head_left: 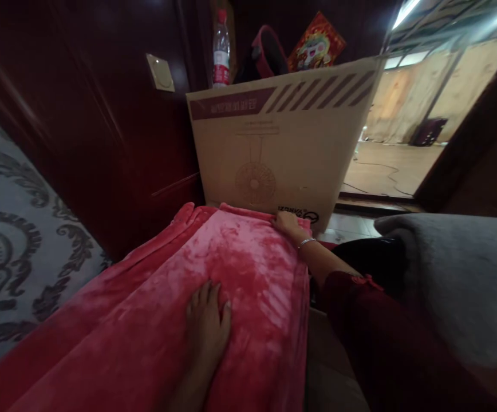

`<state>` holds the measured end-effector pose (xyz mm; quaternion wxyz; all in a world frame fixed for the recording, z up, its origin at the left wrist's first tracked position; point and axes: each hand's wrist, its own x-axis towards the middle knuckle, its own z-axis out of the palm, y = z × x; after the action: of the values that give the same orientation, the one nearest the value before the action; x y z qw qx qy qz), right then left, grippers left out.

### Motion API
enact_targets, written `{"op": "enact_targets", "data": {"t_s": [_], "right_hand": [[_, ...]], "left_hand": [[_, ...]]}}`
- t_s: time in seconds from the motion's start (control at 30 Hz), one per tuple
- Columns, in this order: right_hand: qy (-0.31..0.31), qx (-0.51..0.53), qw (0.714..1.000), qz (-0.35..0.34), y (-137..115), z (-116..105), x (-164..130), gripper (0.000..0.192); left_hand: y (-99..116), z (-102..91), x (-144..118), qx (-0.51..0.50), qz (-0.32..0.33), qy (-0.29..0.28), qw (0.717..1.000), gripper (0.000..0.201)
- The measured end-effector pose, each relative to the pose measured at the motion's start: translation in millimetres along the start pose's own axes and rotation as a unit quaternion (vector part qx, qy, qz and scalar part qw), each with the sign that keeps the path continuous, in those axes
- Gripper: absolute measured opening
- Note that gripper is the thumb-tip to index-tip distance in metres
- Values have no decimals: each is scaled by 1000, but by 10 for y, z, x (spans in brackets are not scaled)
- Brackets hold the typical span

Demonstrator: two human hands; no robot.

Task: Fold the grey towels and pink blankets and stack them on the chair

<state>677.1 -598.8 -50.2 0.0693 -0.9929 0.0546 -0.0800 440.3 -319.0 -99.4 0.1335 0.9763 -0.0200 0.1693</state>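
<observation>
A red plush blanket (248, 269), folded in layers, spreads out in front of me with its far edge close to the cardboard box. My left hand (208, 317) lies flat on its middle, fingers stretched forward. At the far right corner, my right hand (289, 223) has its fingers curled over the blanket's edge. A thin silver bracelet (307, 242) circles that wrist, below a dark red sleeve (373, 320). The fingertips of the right hand are partly hidden.
Behind the blanket stands a large cardboard box (274, 149), with a plastic bottle (221, 51) and a red decorated packet (317, 43) above it. A grey cloth (467, 274) lies over something black at right. Beyond the doorway is a suitcase (429, 131). Patterned wallpaper (12, 257) borders the left.
</observation>
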Motion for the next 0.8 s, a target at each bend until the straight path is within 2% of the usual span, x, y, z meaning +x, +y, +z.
{"op": "enact_targets", "data": {"t_s": [0.1,0.2,0.37,0.63,0.8], "right_hand": [[7,-4,999,51,171,-75,-147,39],[27,-6,996,81,219,-121,-247,36],[59,7,995,80,121,-101,-428,42],[93,76,989,89,-14,10,-625,37],[105,140,959,221,156,28,-592,41]], "left_hand": [[2,-6,12,6,3,-5,1000,43],[9,-11,20,9,6,-8,1000,43],[15,-16,23,12,15,-2,1000,43],[18,-37,49,30,15,2,999,41],[21,-35,52,30,14,-3,999,41]]}}
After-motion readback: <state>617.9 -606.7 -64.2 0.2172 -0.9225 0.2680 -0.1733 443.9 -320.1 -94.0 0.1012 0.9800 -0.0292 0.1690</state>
